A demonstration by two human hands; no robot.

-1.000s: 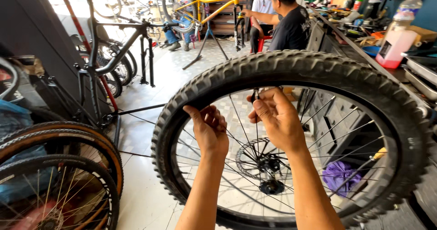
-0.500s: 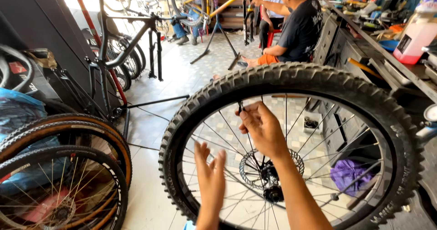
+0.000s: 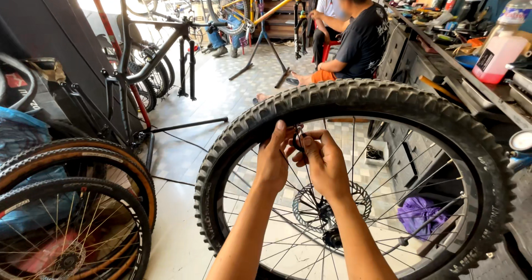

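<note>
A large bicycle wheel with a knobby black tyre (image 3: pixel 388 100) stands upright in front of me, its spokes running to a hub with a brake disc (image 3: pixel 332 210). Both hands reach inside the rim near its top left. My left hand (image 3: pixel 272 161) rests against the inner rim, fingers closed by a small black valve part (image 3: pixel 298 141). My right hand (image 3: pixel 324 161) pinches that same small part from the right. The two hands touch each other at the fingertips.
Two more wheels (image 3: pixel 72 224) lean at the lower left. A black bike frame on a stand (image 3: pixel 155 52) is behind them. A seated person (image 3: pixel 360 41) works by a yellow bike (image 3: pixel 266 8). A cluttered workbench with a pink bottle (image 3: pixel 496 55) runs along the right.
My left hand has risen from lower between the spokes up to the rim. My right hand has stayed at the rim top. Both now meet at the valve.
</note>
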